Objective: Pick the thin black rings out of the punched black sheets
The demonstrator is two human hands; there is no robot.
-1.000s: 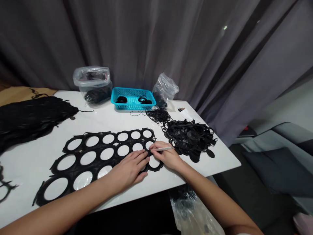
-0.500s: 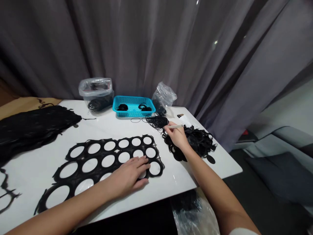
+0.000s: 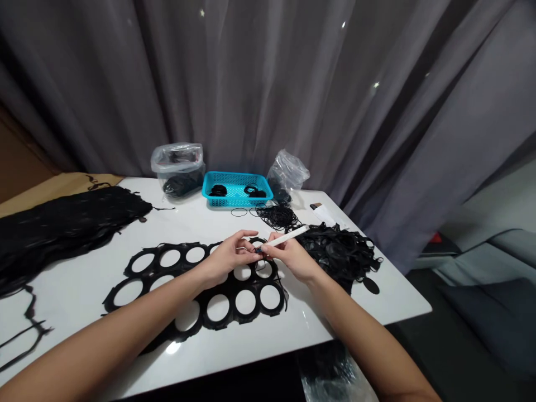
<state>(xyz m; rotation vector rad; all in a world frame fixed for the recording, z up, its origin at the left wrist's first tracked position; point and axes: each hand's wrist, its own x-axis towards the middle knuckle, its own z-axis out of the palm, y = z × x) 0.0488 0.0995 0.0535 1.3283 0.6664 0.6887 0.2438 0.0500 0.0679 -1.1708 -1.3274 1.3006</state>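
A black rubber sheet punched with rows of round holes lies flat on the white table. My left hand hovers over its far right part, fingers pinched near the tip of a thin white stick tool. My right hand grips that tool like a pen, its tip pointing left toward my left fingertips. Whatever small thing sits between the fingertips is too small to name. Just right of my right hand lies a heap of black rubber rings and discs.
At the back stand a turquoise basket with black rings, a clear bag of rings and a second clear bag. Thin loose rings lie before the basket. A stack of black sheets fills the left. A grey curtain hangs behind.
My right hand came back from the ring heap to the sheet with the tool. My left hand lifted off the sheet and met it, fingers now pinched.
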